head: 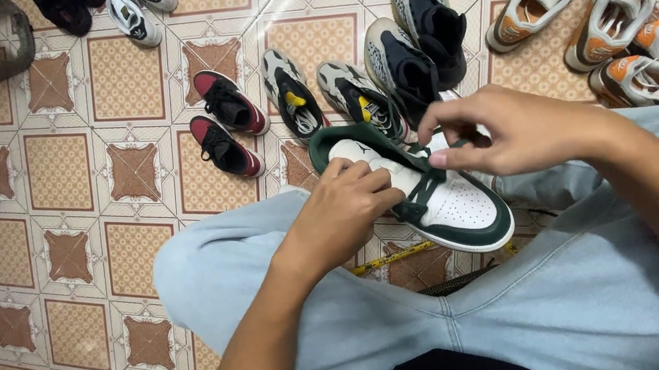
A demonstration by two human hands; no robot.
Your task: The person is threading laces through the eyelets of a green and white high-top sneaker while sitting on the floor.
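The left hand (344,208) is gripping the side of a green and white sneaker (445,201) resting on the person's lap, while the right hand (503,130) is pinching its dark green lace (420,188) between fingertips.

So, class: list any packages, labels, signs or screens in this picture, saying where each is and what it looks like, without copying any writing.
No packages, signs or screens are in view.
Logo mark: small, dark, on the white collar of the green and white sneaker between the left hand and right hand.
Yellow tongue tags: on the grey and black shoes on the tiled floor behind.
Yellow measuring tape: narrow strip under the sneaker.
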